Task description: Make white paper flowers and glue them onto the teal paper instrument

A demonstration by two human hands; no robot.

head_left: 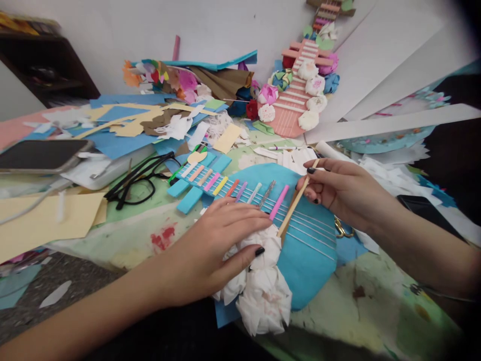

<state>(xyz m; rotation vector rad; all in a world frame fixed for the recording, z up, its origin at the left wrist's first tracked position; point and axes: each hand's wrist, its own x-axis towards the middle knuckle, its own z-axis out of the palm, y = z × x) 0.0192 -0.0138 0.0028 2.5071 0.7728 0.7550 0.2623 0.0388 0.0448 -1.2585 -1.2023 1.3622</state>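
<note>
A blue paper guitar (306,271) lies tilted in front of me, with white strings and several coloured strips across them. My right hand (330,188) pinches the upper end of a pale yellow strip (295,206) between thumb and fingers. The strip's lower end comes down beside crumpled white paper flowers (265,298) on the guitar's near edge. My left hand (229,240) rests over these flowers and the string area, fingers stretched out and holding nothing. It hides part of the flowers and the near side of the neck.
Black glasses (141,180), a phone (41,155) and paper scraps (139,120) lie to the left. A pink paper guitar with flowers (291,108) leans on the wall behind. Gold-handled scissors (342,229) and a dark phone (428,213) are at the right.
</note>
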